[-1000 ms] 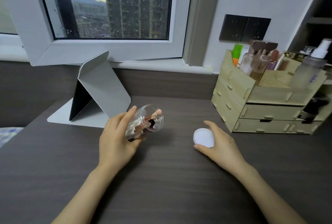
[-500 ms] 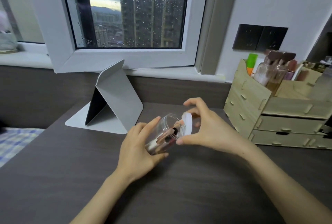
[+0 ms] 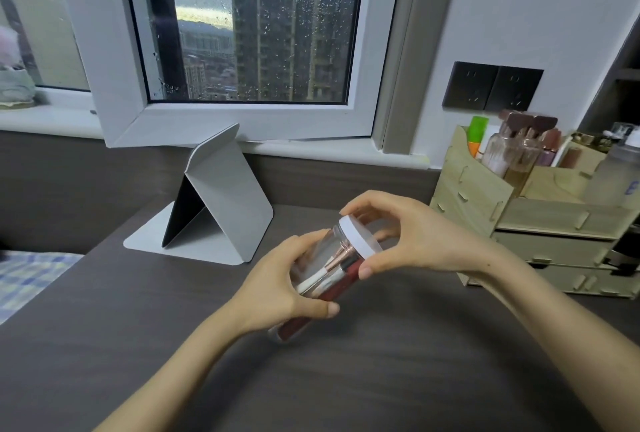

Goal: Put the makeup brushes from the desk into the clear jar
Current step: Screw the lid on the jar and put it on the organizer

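The clear jar [image 3: 327, 251] is tilted, its mouth pointing up and right, held above the dark desk [image 3: 346, 379]. Inside it lie several makeup brushes [image 3: 334, 274] with white, rose-gold and dark red handles. My left hand [image 3: 277, 288] wraps around the jar's lower body. A white lid [image 3: 358, 236] sits on the jar's mouth, and my right hand [image 3: 412, 234] grips the lid's rim with fingers above and thumb below. I see no loose brushes on the desk.
A grey folded tablet stand [image 3: 221, 203] sits at the back left of the desk. A wooden drawer organiser [image 3: 519, 224] with bottles and brushes stands at the right. The open window frame [image 3: 114, 85] juts inward above the sill. A checked cloth [image 3: 24, 279] lies left of the desk.
My right hand picked the white lid up from the desk and brought it onto the jar's mouth. My left hand kept hold of the tilted jar, and the view shifted upward.
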`<act>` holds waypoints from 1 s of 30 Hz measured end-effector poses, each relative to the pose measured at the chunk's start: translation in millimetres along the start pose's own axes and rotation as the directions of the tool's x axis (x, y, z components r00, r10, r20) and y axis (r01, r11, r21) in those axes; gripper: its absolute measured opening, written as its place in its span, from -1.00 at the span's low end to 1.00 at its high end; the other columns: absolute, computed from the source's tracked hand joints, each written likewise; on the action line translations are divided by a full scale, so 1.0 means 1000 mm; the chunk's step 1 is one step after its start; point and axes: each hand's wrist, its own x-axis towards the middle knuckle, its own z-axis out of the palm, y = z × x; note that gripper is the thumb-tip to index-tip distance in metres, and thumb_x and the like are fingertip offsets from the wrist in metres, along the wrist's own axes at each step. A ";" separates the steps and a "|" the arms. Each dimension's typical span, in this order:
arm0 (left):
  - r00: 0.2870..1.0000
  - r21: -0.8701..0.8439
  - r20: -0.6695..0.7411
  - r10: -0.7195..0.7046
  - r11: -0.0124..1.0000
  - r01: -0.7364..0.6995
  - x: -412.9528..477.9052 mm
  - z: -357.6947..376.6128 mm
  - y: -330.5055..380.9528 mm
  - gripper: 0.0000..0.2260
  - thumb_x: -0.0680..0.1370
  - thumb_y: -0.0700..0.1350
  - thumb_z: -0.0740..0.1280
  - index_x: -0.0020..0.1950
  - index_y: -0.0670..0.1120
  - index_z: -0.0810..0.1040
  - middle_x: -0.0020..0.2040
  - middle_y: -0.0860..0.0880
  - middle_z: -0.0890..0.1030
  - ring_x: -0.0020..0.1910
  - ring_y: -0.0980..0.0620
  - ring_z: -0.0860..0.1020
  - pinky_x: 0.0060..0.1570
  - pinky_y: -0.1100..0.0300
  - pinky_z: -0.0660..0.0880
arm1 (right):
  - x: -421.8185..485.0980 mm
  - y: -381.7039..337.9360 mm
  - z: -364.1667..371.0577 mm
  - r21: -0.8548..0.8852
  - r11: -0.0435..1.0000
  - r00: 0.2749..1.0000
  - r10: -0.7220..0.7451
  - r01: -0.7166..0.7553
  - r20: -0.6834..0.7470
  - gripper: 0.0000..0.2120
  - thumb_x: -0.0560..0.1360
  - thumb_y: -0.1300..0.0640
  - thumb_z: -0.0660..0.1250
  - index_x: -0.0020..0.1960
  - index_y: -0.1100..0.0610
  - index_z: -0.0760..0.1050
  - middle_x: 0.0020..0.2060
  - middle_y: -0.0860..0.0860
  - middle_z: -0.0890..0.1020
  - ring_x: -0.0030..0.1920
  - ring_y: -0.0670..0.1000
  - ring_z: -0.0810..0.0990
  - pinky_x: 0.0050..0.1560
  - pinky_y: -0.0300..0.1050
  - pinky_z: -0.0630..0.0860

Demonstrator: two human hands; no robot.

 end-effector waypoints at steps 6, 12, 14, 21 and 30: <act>0.985 -0.220 0.171 -0.020 0.974 0.058 0.000 -0.006 0.004 -0.32 0.18 -0.04 0.56 0.25 0.18 0.42 0.10 0.05 0.60 0.05 0.01 0.57 0.09 0.09 0.50 | 0.001 -0.005 -0.007 -0.026 0.999 0.995 -0.026 0.029 0.101 -0.47 0.24 0.10 0.58 0.13 -0.08 0.45 0.08 -0.18 0.55 0.11 -0.16 0.55 0.13 -0.12 0.56; 0.993 -0.159 0.119 -0.011 0.987 0.030 -0.001 0.001 0.009 -0.34 0.19 -0.08 0.58 0.22 0.23 0.43 0.06 0.13 0.60 -0.02 0.13 0.57 -0.02 0.28 0.48 | 0.008 -0.009 0.006 -0.323 0.939 0.993 0.099 -0.116 -0.070 -0.44 0.24 -0.51 0.10 -0.04 -0.10 0.44 -0.32 -0.07 0.56 -0.31 -0.08 0.51 -0.32 -0.14 0.42; 0.995 -0.108 0.100 -0.018 0.994 0.029 -0.001 0.003 0.009 -0.32 0.18 -0.02 0.57 0.23 0.26 0.40 0.07 0.15 0.58 -0.04 0.15 0.57 -0.05 0.30 0.47 | 0.007 -0.006 0.004 -0.365 0.919 0.988 0.153 -0.147 -0.011 -0.30 0.22 -0.53 -0.07 0.14 -0.14 0.39 -0.20 -0.04 0.61 -0.24 -0.06 0.54 -0.25 -0.17 0.41; 0.994 -0.035 0.101 -0.031 0.999 0.035 -0.002 0.005 0.006 -0.27 0.13 0.12 0.54 0.25 0.31 0.35 0.12 0.21 0.53 0.02 0.17 0.53 0.05 0.14 0.49 | -0.004 -0.005 -0.003 -0.250 0.963 0.992 0.116 -0.102 0.042 -0.67 0.47 -0.27 0.16 0.17 -0.18 0.41 -0.22 -0.10 0.57 -0.26 -0.04 0.59 -0.25 -0.16 0.53; 0.996 0.025 0.089 -0.010 1.000 0.008 0.000 0.010 0.008 -0.32 0.10 0.18 0.50 0.15 0.42 0.32 0.10 0.21 0.50 0.01 0.18 0.50 0.03 0.07 0.48 | -0.006 0.003 0.008 -0.341 0.923 0.984 0.166 -0.179 -0.066 -0.46 0.40 -0.42 0.00 -0.09 -0.03 0.52 -0.34 -0.08 0.56 -0.32 -0.05 0.54 -0.17 -0.02 0.54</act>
